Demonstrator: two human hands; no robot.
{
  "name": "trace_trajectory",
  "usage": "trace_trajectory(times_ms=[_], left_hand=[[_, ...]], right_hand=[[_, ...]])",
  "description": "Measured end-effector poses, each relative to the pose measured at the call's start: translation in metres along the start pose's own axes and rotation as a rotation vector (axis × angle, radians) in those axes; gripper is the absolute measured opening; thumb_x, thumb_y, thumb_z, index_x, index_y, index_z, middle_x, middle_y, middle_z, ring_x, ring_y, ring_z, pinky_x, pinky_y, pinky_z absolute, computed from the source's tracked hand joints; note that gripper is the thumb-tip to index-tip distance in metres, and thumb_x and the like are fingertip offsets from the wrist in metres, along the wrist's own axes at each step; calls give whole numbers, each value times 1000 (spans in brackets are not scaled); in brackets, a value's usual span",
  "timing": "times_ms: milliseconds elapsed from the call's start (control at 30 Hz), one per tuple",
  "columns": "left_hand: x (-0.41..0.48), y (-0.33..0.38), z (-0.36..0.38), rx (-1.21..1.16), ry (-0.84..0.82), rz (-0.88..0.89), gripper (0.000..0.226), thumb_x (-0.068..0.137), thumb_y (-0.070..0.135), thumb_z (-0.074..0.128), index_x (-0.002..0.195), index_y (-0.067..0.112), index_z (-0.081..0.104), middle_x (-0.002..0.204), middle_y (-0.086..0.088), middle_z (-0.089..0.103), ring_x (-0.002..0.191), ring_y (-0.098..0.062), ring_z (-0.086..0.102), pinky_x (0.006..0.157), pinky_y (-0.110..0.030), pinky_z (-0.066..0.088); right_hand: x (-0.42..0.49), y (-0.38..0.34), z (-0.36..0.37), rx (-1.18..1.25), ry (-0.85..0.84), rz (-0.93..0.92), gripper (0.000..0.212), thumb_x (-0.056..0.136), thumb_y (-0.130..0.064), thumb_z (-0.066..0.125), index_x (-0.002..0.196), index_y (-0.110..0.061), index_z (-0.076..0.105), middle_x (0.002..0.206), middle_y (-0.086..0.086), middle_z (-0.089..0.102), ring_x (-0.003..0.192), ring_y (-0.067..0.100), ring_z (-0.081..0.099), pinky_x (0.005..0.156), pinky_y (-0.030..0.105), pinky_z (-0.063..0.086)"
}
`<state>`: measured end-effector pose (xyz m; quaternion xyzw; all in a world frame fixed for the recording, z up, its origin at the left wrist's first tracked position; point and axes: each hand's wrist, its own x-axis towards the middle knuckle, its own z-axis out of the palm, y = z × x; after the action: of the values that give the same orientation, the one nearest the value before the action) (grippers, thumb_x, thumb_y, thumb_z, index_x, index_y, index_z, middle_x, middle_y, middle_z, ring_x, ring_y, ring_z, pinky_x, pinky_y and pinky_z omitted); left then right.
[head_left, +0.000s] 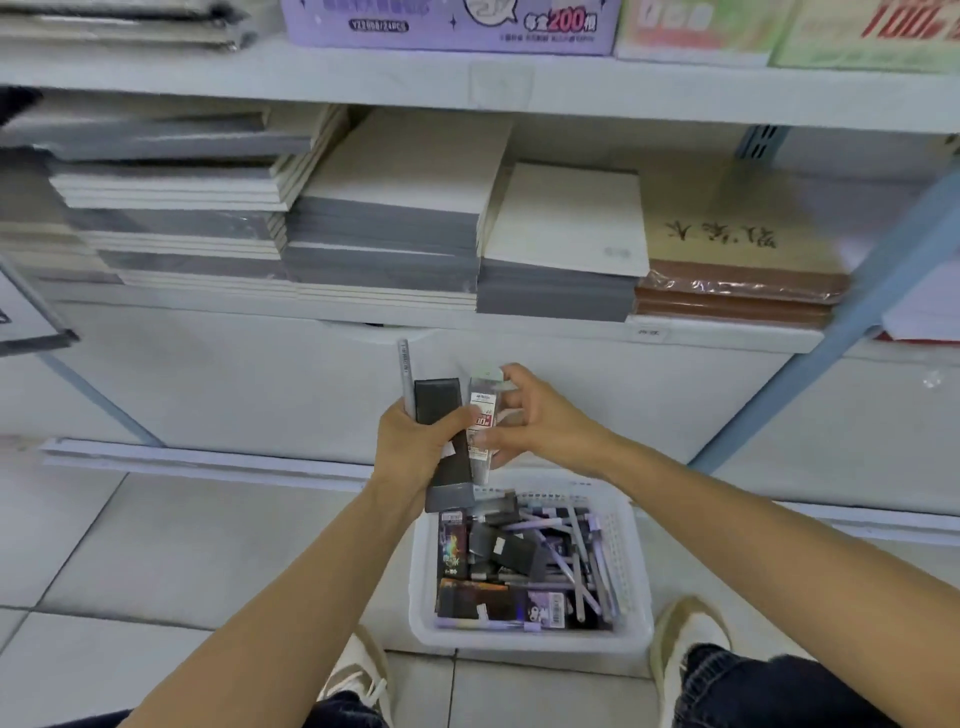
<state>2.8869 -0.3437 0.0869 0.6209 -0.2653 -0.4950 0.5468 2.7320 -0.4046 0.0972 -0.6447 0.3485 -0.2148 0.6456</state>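
Nearest us, two pale shoes (685, 639) stand on the tiled floor (156, 545), either side of a white basket (519, 642) crammed with dark packets and lilac pens. Above its far rim we see both forearms reaching forward and meeting. The left hand (410, 447) is turned palm inward, its fingers wrapped round an upright black case (439, 410) and a slim grey pen (404, 369) tucked behind it, the thumb laid across the case's front. The right hand (545, 423) comes in from the side, its fingers pinching a clear box (482, 415) with a red and white label, held upright against the case's right edge. Beyond the hands we find a white shelf (519, 325) carrying stacks of grey-edged notebooks (395, 234) and brown wrapped pads (737, 293).
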Motion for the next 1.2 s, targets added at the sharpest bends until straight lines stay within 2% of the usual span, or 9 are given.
trace_trajectory(times_ms=[167,267,400,500,600,800,900,1033,1200], left_hand=[[-27,72,19,105,-96,257,21,73,19,83,90,19,70,73,6,74,63,-8,70,49,-21,52],[-45,113,35,98,-161,317,27,73,24,83,96,15,70,82,-1,76,73,-16,73,56,-31,58],[-66,165,64,80,-265,403,24,77,28,80,92,15,68,79,4,76,69,-9,72,51,-22,54],[-76,200,85,104,-359,464,25,78,30,79,96,13,72,87,2,77,80,-12,73,66,-28,59],[-82,227,104,76,-441,508,14,80,29,78,84,16,75,84,-4,77,78,-11,72,71,-31,60],[-78,263,134,31,-431,517,22,82,29,76,90,9,71,82,-4,76,72,-10,70,55,-22,54],[-71,276,143,17,-378,465,30,83,37,74,96,10,69,83,-2,76,64,-10,69,50,-20,51],[-57,288,147,-28,-347,411,31,87,32,64,107,9,62,79,-1,75,62,-13,63,62,-31,51],[-49,297,151,-53,-398,421,22,88,20,53,100,3,62,76,0,76,54,-7,63,44,-20,49]], right_hand=[[-23,-81,-24,-125,85,-213,28,99,-16,52,123,-3,53,110,19,60,94,20,66,68,35,60],[-45,-131,-44,-255,175,-301,23,98,-12,54,109,7,60,96,22,64,86,24,67,74,35,60],[-85,-197,-75,-409,296,-449,17,96,-15,57,106,-3,64,90,5,70,75,10,67,57,17,52],[-112,-238,-106,-444,400,-541,12,97,-19,56,104,-15,65,93,3,71,73,8,65,55,20,51],[-131,-271,-142,-488,530,-628,8,97,-16,55,96,-17,63,84,-1,68,72,11,64,56,22,52],[-130,-309,-206,-519,828,-694,8,98,-12,53,103,-8,58,92,14,67,74,8,67,68,26,58],[-118,-319,-217,-527,827,-692,6,98,-13,52,101,-12,57,87,6,68,74,3,67,68,21,57],[-102,-329,-223,-474,837,-728,7,98,-15,52,97,-19,57,87,1,68,77,4,68,70,22,57],[-82,-323,-222,-656,691,-575,8,95,-13,56,102,-12,60,97,8,67,87,15,69,74,27,58]])
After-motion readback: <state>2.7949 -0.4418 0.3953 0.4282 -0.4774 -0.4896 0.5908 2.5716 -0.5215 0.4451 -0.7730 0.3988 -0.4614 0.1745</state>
